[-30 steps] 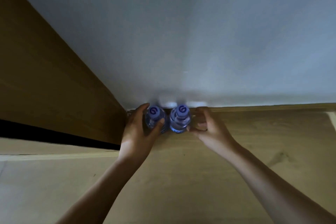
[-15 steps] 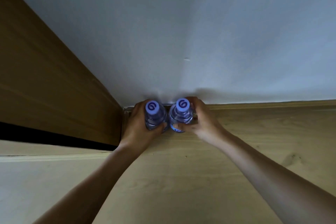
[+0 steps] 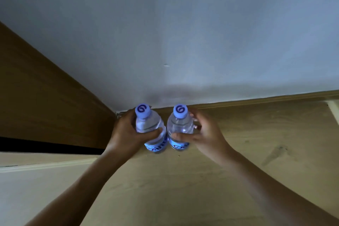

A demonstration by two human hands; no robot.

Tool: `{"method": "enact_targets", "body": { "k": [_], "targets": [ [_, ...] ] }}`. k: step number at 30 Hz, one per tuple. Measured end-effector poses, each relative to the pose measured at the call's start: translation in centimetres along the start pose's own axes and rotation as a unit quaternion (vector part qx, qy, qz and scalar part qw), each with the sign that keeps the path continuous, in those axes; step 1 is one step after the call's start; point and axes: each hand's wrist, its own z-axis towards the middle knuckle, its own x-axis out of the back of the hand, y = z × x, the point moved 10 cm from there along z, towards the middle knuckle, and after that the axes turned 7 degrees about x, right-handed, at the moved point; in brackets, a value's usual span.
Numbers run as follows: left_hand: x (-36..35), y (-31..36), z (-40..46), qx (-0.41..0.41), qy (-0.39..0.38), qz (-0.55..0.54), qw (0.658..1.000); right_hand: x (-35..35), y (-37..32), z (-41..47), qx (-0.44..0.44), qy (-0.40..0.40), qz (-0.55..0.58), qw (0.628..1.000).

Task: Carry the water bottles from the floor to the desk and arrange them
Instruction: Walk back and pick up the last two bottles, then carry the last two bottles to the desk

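Observation:
Two clear water bottles with pale blue caps and blue labels are upright side by side near the corner where the wall meets the wooden floor. My left hand (image 3: 126, 134) grips the left bottle (image 3: 149, 126) round its body, thumb across the front. My right hand (image 3: 205, 134) grips the right bottle (image 3: 180, 126) the same way. Both bottles appear raised off the floor, a small gap between them. The desk is not in view.
A white wall (image 3: 183, 42) fills the upper view. A brown wooden panel (image 3: 45, 101) runs along the left, with a dark gap beneath it. Light wooden floor (image 3: 256, 152) spreads right and below; a pale board (image 3: 27, 189) lies at lower left.
Both hands closed round the bottles and lifted them from the corner. The bottles have come toward me and apart a little, and look larger.

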Motion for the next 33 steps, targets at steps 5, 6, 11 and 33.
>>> {"method": "enact_targets", "body": {
  "k": [5, 6, 11, 33],
  "targets": [
    [0.9, 4.7, -0.7, -0.009, -0.031, -0.016, 0.999, 2.0, -4.9, -0.6, 0.036, 0.013, -0.009, 0.999],
    [1.2, 5.9, -0.9, -0.015, -0.038, -0.012, 0.999, 2.4, -6.0, -0.6, 0.04, 0.017, -0.009, 0.999],
    [4.8, 13.4, -3.1, -0.033, -0.055, 0.018, 0.998, 3.9, -14.8, -1.0, 0.046, 0.02, 0.01, 0.999],
    [30.3, 51.2, -25.3, 0.018, 0.024, 0.073, 0.997, 6.4, -65.0, -9.5, 0.028, -0.117, -0.041, 0.992]
  ]
}}
